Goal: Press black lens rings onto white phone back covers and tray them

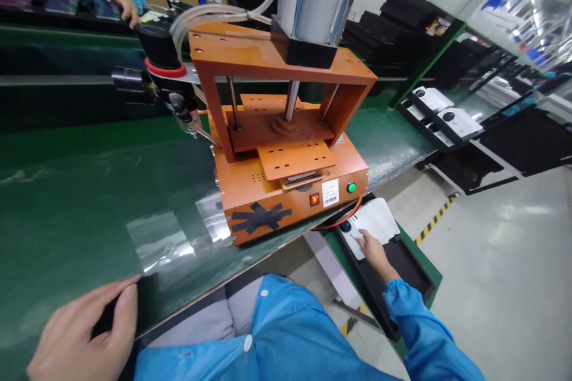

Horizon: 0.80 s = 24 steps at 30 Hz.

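An orange press machine (292, 172) stands on the green bench (102, 190), its red switch and green button facing me. My left hand (89, 327) is at the bench's front edge, thumb and forefinger tips near each other; whether something thin is between them is too small to tell. To the right, my right hand (373, 250) reaches over a black tray (409, 268) and touches a white sheet-like piece (375, 220) with a round black spot. Its fingers are bent together at the piece's edge. Two clear film pieces (161, 241) lie left of the machine.
A black air regulator (161, 59) with clear hoses adjoins the machine's left side. Across the bench is another person's hand (125, 7). More white pieces (458, 122) lie in a black tray at the far right. A green post (429, 62) rises behind.
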Tool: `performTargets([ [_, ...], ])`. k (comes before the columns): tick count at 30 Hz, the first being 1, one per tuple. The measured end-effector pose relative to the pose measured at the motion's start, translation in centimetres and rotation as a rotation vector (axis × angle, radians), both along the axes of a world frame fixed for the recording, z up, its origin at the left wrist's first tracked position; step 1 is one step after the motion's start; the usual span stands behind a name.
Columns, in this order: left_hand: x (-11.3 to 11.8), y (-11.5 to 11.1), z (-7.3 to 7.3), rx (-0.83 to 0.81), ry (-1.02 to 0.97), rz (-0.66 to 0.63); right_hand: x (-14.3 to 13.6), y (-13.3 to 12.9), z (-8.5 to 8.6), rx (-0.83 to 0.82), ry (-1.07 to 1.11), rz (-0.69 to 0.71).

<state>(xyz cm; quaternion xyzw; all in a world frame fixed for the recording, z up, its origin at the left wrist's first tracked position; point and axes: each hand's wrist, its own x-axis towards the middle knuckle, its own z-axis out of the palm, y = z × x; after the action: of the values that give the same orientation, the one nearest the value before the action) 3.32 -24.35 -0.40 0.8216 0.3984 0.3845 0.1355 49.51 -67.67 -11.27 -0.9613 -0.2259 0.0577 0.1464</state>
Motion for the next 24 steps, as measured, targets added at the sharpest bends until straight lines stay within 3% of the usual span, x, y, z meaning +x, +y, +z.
performTargets([
  [7,0.5,-0.9,1.6,0.061,0.140,-0.047,0.0,-0.8,-2.5,-0.046,-0.152,-0.002],
  [12,0.3,-0.2,0.5,0.158,0.147,-0.045,0.4,-1.4,-1.7,-0.019,-0.286,0.069],
  [15,0.7,-0.6,0.5,0.244,0.174,-0.183,0.1,-0.7,-0.9,0.066,-0.368,0.139],
  [16,0.8,-0.9,0.6,0.245,0.217,-0.240,-0.1,-0.1,-0.9,0.104,-0.392,0.198],
  [19,1.0,-1.9,0.6,0.209,0.334,-0.265,-1.9,4.0,-1.2,0.242,-0.458,0.615],
  [21,0.8,-2.8,0.5,0.172,0.334,-0.229,-5.2,8.1,-0.7,0.378,-0.416,0.804],
  [24,0.1,-4.8,0.3,0.123,0.280,-0.206,-12.6,14.8,1.8,0.560,-0.302,1.022],
])
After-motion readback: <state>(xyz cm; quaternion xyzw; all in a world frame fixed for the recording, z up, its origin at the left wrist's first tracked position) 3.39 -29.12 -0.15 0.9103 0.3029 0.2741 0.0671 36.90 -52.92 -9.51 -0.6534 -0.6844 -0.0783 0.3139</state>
